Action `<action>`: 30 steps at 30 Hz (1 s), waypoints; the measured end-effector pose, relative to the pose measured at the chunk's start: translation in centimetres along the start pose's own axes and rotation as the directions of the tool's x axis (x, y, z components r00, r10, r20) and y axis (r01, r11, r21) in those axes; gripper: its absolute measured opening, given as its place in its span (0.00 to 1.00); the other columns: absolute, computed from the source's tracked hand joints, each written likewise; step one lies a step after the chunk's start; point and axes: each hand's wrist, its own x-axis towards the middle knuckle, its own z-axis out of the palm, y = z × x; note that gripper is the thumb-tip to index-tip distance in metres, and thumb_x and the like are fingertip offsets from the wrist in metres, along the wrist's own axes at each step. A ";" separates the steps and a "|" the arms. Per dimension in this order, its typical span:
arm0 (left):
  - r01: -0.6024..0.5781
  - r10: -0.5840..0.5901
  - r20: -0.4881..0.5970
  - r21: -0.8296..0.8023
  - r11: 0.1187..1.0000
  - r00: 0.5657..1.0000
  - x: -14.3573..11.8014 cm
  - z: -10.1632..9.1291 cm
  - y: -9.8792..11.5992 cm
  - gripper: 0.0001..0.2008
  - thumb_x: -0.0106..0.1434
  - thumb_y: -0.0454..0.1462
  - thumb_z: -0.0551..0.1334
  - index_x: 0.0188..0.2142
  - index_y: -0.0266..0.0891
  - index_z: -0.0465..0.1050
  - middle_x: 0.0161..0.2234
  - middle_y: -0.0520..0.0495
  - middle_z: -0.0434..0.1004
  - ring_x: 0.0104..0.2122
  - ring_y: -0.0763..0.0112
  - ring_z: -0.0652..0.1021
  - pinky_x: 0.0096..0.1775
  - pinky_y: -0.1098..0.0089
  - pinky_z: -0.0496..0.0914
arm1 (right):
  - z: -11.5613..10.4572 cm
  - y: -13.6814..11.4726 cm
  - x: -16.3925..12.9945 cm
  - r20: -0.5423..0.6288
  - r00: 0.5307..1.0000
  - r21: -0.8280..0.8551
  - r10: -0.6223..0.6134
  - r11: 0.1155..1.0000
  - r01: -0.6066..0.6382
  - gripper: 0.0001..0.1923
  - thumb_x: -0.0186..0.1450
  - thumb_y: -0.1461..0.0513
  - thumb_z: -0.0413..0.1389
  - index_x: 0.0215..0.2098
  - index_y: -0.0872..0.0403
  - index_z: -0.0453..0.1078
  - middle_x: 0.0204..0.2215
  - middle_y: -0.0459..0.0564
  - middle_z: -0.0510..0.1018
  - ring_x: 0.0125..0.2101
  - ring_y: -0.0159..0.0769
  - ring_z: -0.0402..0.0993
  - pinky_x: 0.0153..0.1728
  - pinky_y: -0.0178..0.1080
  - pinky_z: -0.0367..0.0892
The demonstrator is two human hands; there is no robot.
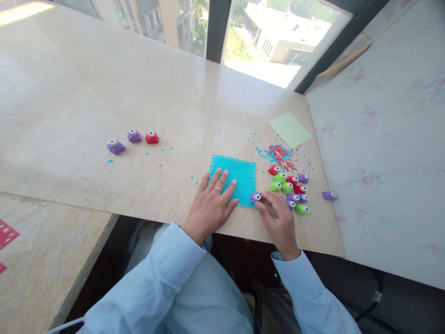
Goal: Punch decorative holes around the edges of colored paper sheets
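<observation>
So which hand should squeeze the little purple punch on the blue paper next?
The right hand, probably. Its fingertips already touch the purple punch at the corner of the blue paper. The left hand lies flat on the paper, pinning it down, so it looks busy.

Glossy plastic punch [255,197], matt turquoise paper [239,178], polished marble table [139,93].

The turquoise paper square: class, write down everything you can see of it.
The turquoise paper square is thin and lies flat on the beige marble-look tabletop. Small holes run along its edges like a border. The left hand presses flat on its near left part. At its near right corner sits a small purple punch, held by the right hand.
</observation>
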 end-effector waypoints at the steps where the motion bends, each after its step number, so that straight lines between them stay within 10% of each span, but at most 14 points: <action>1: 0.001 -0.001 0.000 0.003 1.000 1.000 0.0 0.0 0.0 0.24 0.71 0.47 0.52 0.61 0.38 0.65 0.66 0.35 0.56 0.67 0.52 0.53 0.65 0.46 0.50 | 0.0 0.0 0.0 -0.006 1.000 0.013 0.008 1.000 -0.008 0.13 0.68 0.56 0.55 0.48 0.50 0.73 0.44 0.54 0.77 0.47 0.44 0.74 0.50 0.52 0.71; 13: -0.017 0.017 0.007 0.025 1.000 1.000 -0.2 0.2 -0.2 0.25 0.72 0.46 0.50 0.61 0.35 0.64 0.66 0.36 0.57 0.67 0.53 0.53 0.65 0.48 0.49 | -2.9 -1.6 1.6 0.080 0.970 0.123 0.230 0.963 -0.239 0.14 0.65 0.51 0.58 0.41 0.53 0.74 0.36 0.52 0.79 0.35 0.39 0.76 0.37 0.43 0.74; 20: -0.023 0.023 -0.004 0.009 1.000 1.000 -0.2 0.2 -0.1 0.25 0.71 0.47 0.50 0.60 0.35 0.65 0.65 0.35 0.59 0.67 0.52 0.54 0.65 0.47 0.49 | -3.6 -2.3 6.2 0.494 0.743 0.015 0.452 0.850 -0.527 0.17 0.57 0.49 0.62 0.31 0.54 0.67 0.18 0.45 0.74 0.16 0.30 0.68 0.15 0.31 0.58; 30: -0.026 0.026 -0.009 -0.002 1.000 1.000 -0.2 0.4 -0.1 0.25 0.71 0.47 0.50 0.60 0.36 0.65 0.65 0.35 0.59 0.67 0.52 0.55 0.65 0.47 0.49 | -2.8 -3.5 9.0 0.601 0.567 -0.362 0.564 0.824 -0.436 0.11 0.63 0.59 0.58 0.27 0.53 0.61 0.12 0.36 0.63 0.12 0.24 0.58 0.16 0.29 0.51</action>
